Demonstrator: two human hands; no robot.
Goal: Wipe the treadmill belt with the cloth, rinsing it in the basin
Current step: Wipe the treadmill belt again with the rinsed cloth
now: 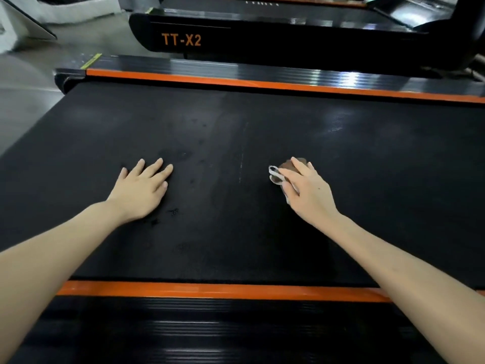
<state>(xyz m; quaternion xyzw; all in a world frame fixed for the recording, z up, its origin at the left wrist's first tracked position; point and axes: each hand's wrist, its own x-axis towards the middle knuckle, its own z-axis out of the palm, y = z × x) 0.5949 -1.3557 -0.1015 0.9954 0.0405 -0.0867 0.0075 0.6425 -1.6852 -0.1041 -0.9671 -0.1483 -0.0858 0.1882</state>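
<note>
The black treadmill belt (pixel 236 211) fills the middle of the view, with darker damp patches and specks near its centre. My left hand (pixel 143 189) lies flat on the belt, fingers straight and spread. To the right, my right hand (pixel 305 189) presses a small bunched cloth (pixel 284 168) onto the belt. The cloth is brown with a white edge and mostly hidden under my fingers, which curl over it. No basin is in view.
Orange strips (pixel 210 290) and ribbed black side rails (pixel 236 332) border the belt near and far. A second treadmill marked TT-X2 (pixel 181 39) stands behind. Grey floor (pixel 23 101) and white packing material (pixel 15 24) lie at the far left.
</note>
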